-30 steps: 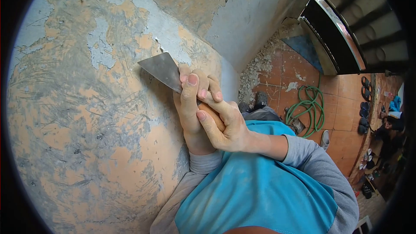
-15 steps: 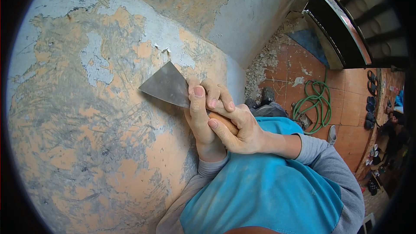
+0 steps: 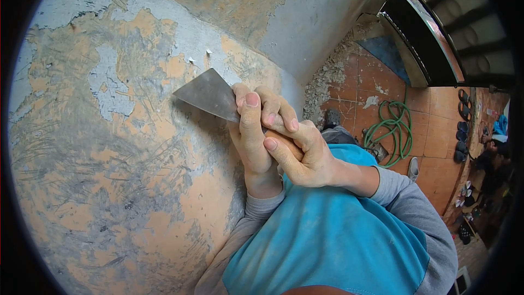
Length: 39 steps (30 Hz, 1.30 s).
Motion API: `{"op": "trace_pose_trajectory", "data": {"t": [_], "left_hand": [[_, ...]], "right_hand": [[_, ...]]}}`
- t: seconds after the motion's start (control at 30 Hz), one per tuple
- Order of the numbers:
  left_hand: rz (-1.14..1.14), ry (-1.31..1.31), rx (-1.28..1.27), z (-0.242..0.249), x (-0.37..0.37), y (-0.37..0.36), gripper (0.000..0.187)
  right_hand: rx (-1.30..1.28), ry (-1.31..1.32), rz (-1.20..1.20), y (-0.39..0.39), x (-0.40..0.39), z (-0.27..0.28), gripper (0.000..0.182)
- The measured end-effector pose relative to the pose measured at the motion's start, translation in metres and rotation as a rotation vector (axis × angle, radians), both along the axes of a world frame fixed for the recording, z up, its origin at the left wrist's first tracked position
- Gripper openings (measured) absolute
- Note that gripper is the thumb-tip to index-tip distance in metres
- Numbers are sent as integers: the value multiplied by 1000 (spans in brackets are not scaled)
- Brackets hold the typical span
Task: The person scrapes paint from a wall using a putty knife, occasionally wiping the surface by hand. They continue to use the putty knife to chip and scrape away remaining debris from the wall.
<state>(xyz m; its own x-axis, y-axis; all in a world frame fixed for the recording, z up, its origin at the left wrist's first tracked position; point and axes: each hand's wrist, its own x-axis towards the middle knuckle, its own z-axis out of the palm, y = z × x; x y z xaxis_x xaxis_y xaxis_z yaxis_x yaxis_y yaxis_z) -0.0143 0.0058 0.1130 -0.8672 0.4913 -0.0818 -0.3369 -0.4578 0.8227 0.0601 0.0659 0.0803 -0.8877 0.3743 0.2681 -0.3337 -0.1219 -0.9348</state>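
Note:
A putty knife with a wide grey metal blade and a wooden handle lies against the patchy wall. My right hand is wrapped around the handle, most of which the fingers cover. Close in front of it, my left hand grips the tool near the base of the blade, and the fingers of both hands overlap. The blade points up and left, its edge close to a strip of pale grey paint. Small white flakes curl from that strip just beyond the blade.
Paint chips are heaped along the foot of the wall at right. A coiled green hose lies on the orange floor tiles. Several sandals line the floor's right side, and a dark barred frame stands at upper right.
Both hands and the putty knife have shifted slightly upward along the wall. The white flakes beyond the blade now sit further apart. The view has moved a little, and both grips look the same.

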Motion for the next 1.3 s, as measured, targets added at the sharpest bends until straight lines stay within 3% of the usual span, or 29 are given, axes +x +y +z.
{"op": "trace_pose_trajectory", "data": {"t": [0.1, 0.23, 0.43, 0.7, 0.9, 1.07, 1.1, 1.3], "left_hand": [[57, -2, -58, 6, 5, 17, 20], [1, 2, 52, -4, 7, -6, 15], [-55, -17, -48, -7, 2, -28, 16], [-79, -59, 2, 0, -38, 7, 12], [-67, -181, 61, -16, -14, 6, 15], [-119, -187, 124, -24, -39, 9, 13], [-147, -206, 160, -21, -45, 10, 13], [-124, -273, 115, -34, -18, 6, 15]], "right_hand": [[10, 54, -102, 2, -5, -9, 32], [110, 0, -11, -6, 9, -3, 18], [123, 166, -206, -39, -3, -21, 12], [-24, -10, -87, -5, -35, -2, 23], [105, -54, -83, 3, -8, -15, 30], [68, -190, -89, 1, -25, -8, 23], [90, -97, -135, -1, -35, -13, 21], [163, -177, -108, 2, -7, -13, 26]]}}
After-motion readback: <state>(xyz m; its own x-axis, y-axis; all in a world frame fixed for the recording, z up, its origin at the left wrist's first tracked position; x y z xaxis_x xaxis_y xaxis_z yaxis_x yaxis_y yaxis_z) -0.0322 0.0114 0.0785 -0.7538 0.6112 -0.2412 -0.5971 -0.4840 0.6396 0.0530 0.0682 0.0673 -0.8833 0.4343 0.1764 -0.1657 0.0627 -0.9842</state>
